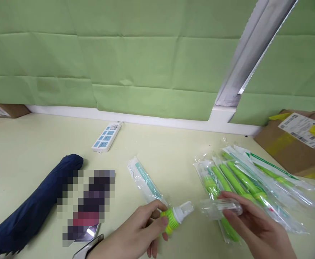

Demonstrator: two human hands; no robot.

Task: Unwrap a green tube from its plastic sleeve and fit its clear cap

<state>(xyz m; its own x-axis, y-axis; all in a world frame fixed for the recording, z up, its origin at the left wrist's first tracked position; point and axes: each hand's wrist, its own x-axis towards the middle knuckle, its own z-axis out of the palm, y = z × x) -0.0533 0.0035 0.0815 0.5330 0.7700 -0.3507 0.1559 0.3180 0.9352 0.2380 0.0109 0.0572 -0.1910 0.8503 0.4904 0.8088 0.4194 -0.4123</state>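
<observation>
My left hand (143, 228) is closed around a green ribbed tube (171, 219) with a white collar and a pale, partly clear tip pointing right. What the tip is for cannot be made out. Between the thumb and fingers of my right hand (254, 223) is a clear plastic cap (222, 208), its end facing the tube. A small gap separates cap and tip. Just beyond my left hand lies a clear plastic wrapper (146, 180) with a teal printed strip. Behind my right hand are several bagged green tubes (235, 176), partly covered by the hand and cap.
On the left lie a dark blue folded umbrella (36, 205) and a phone (89, 232) with a blurred screen. A white power strip (106, 136) rests near the wall. Cardboard boxes stand at the right (297, 144) and far left (9, 109). Green sheets (146, 61) cover the wall.
</observation>
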